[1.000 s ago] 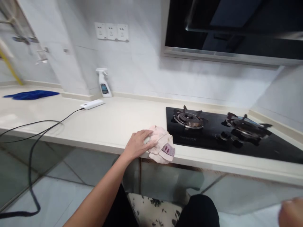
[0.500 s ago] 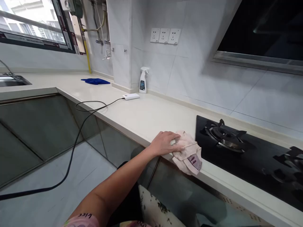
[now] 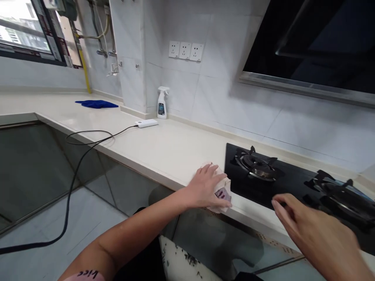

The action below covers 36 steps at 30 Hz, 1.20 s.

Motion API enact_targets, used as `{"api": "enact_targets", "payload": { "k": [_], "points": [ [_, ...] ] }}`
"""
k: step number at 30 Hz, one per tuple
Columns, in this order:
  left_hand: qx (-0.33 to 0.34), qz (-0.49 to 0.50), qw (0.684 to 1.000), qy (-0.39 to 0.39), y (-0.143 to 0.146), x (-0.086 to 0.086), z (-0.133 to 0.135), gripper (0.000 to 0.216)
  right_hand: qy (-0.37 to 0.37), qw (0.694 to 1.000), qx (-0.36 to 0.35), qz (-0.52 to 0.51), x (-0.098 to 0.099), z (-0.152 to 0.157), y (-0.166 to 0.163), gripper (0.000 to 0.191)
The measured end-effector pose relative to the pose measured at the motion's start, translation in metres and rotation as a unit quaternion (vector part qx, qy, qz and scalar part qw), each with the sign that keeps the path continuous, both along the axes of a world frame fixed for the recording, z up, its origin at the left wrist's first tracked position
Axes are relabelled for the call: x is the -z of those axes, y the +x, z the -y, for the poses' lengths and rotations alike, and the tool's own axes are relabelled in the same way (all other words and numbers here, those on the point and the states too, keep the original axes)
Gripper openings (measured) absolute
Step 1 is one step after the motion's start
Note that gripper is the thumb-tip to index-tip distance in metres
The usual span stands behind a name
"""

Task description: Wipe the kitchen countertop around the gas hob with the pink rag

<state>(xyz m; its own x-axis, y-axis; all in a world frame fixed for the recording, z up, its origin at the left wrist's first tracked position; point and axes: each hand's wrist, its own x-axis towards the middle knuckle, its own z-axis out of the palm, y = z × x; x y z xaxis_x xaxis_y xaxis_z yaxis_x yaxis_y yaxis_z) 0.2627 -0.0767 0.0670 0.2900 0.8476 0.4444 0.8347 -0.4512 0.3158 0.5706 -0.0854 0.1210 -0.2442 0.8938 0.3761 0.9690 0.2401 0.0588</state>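
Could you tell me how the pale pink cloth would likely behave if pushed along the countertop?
Probably floppy: the cloth lies crumpled under the left hand. Likely light, bunching rather than rolling. It sits at the countertop edge, so it might slip off.

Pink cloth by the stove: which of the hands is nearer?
Left. The left hand rests on the cloth at the counter edge; the right hand hovers apart, by the stove.
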Motion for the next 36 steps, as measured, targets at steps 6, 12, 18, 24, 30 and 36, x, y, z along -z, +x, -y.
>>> {"api": "enact_targets", "payload": {
  "k": [6,12,18,24,30,36],
  "points": [
    [-0.049,-0.063,0.996,-0.031,0.029,0.004,-0.021,0.106,-0.066,0.994,0.038,-0.082,0.049,-0.086,-0.007,0.028],
    [-0.052,-0.039,0.998,0.016,0.019,0.009,-0.030,0.052,0.000,0.995,0.034,-0.093,0.090,-0.104,-0.004,0.032],
    [-0.004,0.011,0.994,0.106,0.033,0.025,-0.002,0.018,0.016,0.997,0.017,-0.075,0.091,-0.102,-0.009,0.027],
    [0.122,-0.019,0.988,0.088,0.064,0.025,0.030,0.033,0.022,0.996,0.011,-0.081,0.099,-0.106,-0.003,0.027],
    [0.019,0.017,0.991,0.129,0.051,-0.026,-0.027,0.028,0.023,0.995,-0.004,-0.094,0.102,-0.109,0.002,0.030],
    [-0.151,-0.044,0.984,-0.088,-0.017,-0.045,-0.114,0.062,0.023,0.997,0.014,-0.067,0.098,-0.106,-0.004,0.030]
  ]
}}
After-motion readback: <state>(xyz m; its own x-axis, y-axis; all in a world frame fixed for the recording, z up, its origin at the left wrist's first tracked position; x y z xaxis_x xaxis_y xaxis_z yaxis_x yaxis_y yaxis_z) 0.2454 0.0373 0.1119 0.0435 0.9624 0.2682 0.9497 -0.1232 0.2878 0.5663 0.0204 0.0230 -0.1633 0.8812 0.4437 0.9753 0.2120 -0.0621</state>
